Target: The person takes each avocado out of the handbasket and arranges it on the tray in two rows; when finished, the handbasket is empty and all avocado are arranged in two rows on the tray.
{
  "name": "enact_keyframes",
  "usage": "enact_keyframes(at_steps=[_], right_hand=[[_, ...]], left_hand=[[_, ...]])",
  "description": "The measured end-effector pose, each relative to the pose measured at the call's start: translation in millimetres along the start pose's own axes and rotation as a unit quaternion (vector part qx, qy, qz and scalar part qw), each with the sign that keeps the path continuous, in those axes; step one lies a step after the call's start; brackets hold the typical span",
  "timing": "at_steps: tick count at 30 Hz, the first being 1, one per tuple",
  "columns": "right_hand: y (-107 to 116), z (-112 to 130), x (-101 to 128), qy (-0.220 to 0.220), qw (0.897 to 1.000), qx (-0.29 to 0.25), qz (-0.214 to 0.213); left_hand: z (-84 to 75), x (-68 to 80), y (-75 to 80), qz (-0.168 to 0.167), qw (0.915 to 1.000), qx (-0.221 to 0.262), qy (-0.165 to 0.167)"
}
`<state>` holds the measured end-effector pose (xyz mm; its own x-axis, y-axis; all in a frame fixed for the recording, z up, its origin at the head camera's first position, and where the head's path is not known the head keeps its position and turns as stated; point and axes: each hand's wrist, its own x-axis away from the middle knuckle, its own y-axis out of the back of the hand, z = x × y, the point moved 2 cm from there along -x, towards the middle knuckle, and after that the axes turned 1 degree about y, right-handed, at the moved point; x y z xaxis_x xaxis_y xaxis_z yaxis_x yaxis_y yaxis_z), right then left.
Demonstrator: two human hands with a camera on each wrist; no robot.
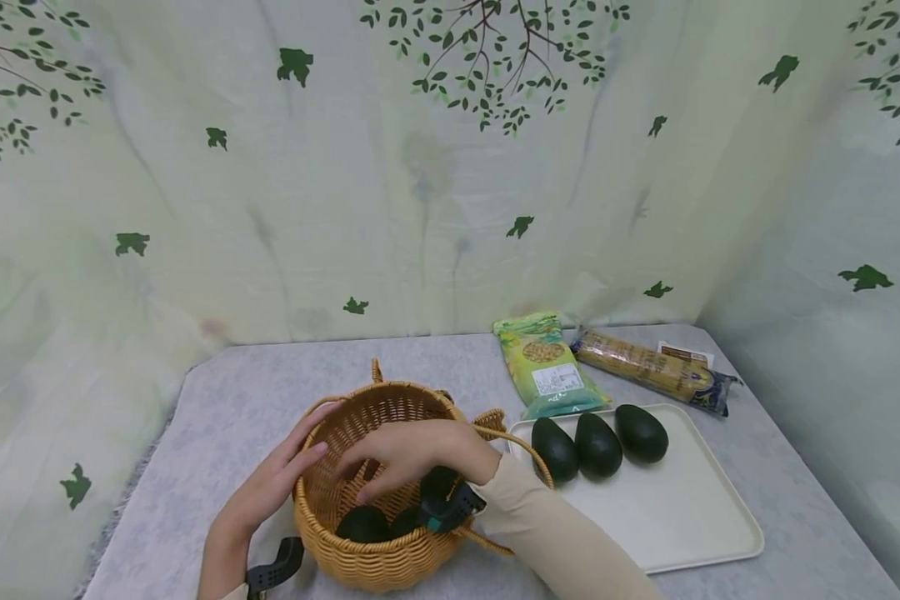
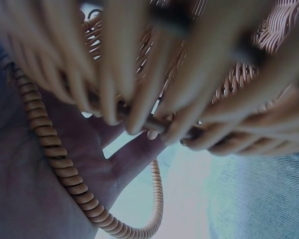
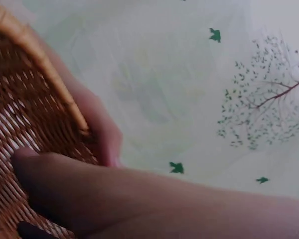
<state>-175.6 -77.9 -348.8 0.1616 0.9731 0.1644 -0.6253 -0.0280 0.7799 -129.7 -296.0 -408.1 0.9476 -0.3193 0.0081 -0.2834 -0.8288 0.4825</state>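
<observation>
readable text: none | green packet (image 1: 546, 367) label: too small | pasta packet (image 1: 656, 371) print: illegible

Green snack packet (image 1: 546, 363) and long biscuit pack (image 1: 654, 370) behind the white tray (image 1: 690, 517), leafy backdrop (image 1: 420, 167).

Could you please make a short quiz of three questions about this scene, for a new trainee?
1. How many avocados lie on the white tray?
2. True or false: the right hand reaches into the wicker basket.
3. Where does the left hand rest? A) on the tray B) on the rim of the basket C) on the green packet

Key:
1. Three, side by side at the tray's far end.
2. True; its fingers point down over the dark avocados inside.
3. B; its fingers lie on the rim on the basket's left side.
</observation>
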Motion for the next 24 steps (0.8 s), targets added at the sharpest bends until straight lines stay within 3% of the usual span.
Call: enact_keyframes(at_steps=[7,16,19,24], right_hand=[[-18.5,-14.5,-7.2,0.003,1.000,-0.020,0.015],[-27.4,-14.4,-7.8,-0.049,0.996,-0.038,0.067],[-25.2,-15.3,-7.6,-0.052,0.997,-0.025,0.042],[-17.9,-21.3,-5.2,-0.073,0.996,0.023,-0.054]], left_hand=[[-1.5,0.1,-1.8,0.009,0.9998,0.014,-0.011],[-4.3,3.7,-0.8,-0.004,0.9999,0.009,-0.008],[-3.6,3.6,-0.6,-0.005,0.9999,0.006,-0.009],[-1.6,-0.8,-1.7,-0.006,0.9997,-0.003,-0.022]])
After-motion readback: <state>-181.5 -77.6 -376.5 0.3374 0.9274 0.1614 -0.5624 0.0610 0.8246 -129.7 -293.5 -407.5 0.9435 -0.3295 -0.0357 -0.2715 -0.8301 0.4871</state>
